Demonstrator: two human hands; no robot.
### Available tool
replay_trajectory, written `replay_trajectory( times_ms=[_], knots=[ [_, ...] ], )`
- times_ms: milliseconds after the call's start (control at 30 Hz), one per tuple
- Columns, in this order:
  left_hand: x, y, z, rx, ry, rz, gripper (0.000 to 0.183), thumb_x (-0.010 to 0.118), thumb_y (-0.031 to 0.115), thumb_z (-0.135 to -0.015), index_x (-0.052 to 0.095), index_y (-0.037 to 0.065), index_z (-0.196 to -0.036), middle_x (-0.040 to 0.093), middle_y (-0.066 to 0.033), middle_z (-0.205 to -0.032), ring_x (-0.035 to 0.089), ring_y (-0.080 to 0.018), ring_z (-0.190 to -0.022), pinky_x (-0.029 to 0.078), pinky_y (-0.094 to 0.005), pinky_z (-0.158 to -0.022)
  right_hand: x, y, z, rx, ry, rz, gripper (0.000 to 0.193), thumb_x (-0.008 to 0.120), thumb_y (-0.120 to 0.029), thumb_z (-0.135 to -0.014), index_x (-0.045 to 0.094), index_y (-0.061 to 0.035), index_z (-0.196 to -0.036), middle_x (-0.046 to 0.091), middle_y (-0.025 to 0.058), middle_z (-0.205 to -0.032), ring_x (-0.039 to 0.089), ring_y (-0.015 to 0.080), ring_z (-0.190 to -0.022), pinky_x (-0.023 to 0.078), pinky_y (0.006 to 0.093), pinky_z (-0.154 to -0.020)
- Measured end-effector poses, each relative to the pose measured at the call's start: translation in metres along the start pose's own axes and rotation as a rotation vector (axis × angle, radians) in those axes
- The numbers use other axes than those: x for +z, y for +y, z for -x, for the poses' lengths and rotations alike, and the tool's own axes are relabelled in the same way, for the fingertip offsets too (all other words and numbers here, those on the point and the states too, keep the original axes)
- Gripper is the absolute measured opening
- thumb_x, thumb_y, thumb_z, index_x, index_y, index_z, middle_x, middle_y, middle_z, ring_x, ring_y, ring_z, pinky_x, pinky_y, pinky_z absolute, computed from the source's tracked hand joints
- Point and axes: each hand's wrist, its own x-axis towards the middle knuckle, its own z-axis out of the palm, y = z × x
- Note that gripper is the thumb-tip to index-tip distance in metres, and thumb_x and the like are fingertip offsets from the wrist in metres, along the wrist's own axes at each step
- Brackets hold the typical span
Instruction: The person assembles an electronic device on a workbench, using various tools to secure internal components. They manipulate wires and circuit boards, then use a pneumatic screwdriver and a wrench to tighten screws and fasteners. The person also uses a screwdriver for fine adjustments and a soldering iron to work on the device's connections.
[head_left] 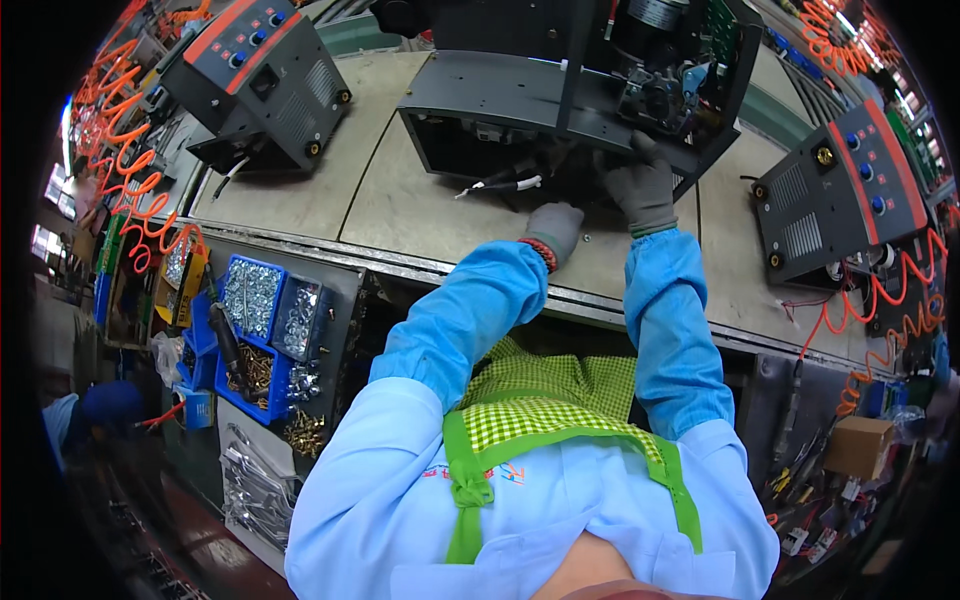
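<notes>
A black open welding machine casing (480, 85) stands on the bench in front of me, with coils and other parts exposed at its upper right. My right hand (642, 188), in a grey glove, grips the casing's near lower edge; one finger lies over the edge and others reach beneath it. My left hand (553, 228), gloved too, is at the casing's low opening. Its fingers point into the dark opening and are blurred, so what they touch is hidden. A cable with a white sleeve and bare end (505, 185) sticks out beside my left hand.
Welding machines with orange-edged panels stand at left (270, 85) and right (840, 190). Blue bins (250, 300) of screws and fittings sit on a lower shelf at left, with metal clamps (255, 485) below. Orange coiled hoses (125, 150) hang at both sides. A cardboard box (858, 447) lies lower right.
</notes>
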Motion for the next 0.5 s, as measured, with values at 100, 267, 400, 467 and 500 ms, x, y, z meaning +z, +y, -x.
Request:
replay_trajectory(
  times_ms=[100, 267, 400, 467, 500],
  knots=[
    [-0.005, 0.009, -0.004, -0.047, -0.126, -0.036, 0.023, 0.054, 0.014, -0.085, 0.066, 0.006, -0.104, 0.066, -0.0185, -0.104, 0.064, -0.0339, -0.101, 0.052, -0.0441, -0.085, 0.001, -0.002, 0.001, -0.044, 0.069, 0.166, 0.03, 0.054, -0.016, -0.09, 0.054, 0.0009, -0.115, 0.058, 0.0186, -0.117, 0.054, 0.0322, -0.112, 0.041, 0.0489, -0.102],
    [0.003, 0.003, 0.011, 0.008, 0.098, -0.005, 0.021, 0.056, 0.016, -0.085, 0.062, 0.007, -0.102, 0.065, -0.0158, -0.096, 0.063, -0.0348, -0.096, 0.052, -0.0432, -0.083, -0.002, -0.001, -0.002, -0.013, -0.025, 0.129, 0.037, 0.056, -0.014, -0.088, 0.05, 0.0023, -0.121, 0.055, 0.0168, -0.119, 0.052, 0.0302, -0.115, 0.037, 0.0443, -0.107],
    [-0.008, -0.008, 0.032, 0.021, 0.254, 0.334, 0.018, 0.058, 0.018, -0.087, 0.062, 0.007, -0.101, 0.064, -0.0162, -0.093, 0.062, -0.0354, -0.094, 0.05, -0.0414, -0.081, -0.001, 0.002, -0.004, -0.067, -0.041, 0.202, 0.043, 0.056, -0.015, -0.088, 0.046, 0.0026, -0.126, 0.052, 0.0164, -0.124, 0.05, 0.0285, -0.116, 0.034, 0.0406, -0.11],
    [-0.043, -0.002, 0.035, 0.167, 0.522, 0.483, 0.02, 0.06, 0.017, -0.086, 0.063, 0.007, -0.102, 0.065, -0.0161, -0.095, 0.063, -0.0348, -0.091, 0.051, -0.0408, -0.079, 0.0, 0.003, -0.004, -0.038, -0.07, 0.228, 0.042, 0.054, -0.019, -0.09, 0.048, 0.0024, -0.125, 0.053, 0.0163, -0.123, 0.05, 0.0281, -0.115, 0.035, 0.04, -0.109],
    [-0.062, 0.003, 0.033, 0.246, 0.655, 0.562, 0.02, 0.062, 0.017, -0.085, 0.064, 0.007, -0.103, 0.066, -0.016, -0.096, 0.063, -0.0345, -0.09, 0.051, -0.0406, -0.078, 0.0, 0.003, -0.002, -0.028, -0.082, 0.245, 0.042, 0.053, -0.021, -0.09, 0.048, 0.0022, -0.125, 0.053, 0.0162, -0.123, 0.05, 0.0279, -0.115, 0.036, 0.0397, -0.108]
  ],
)
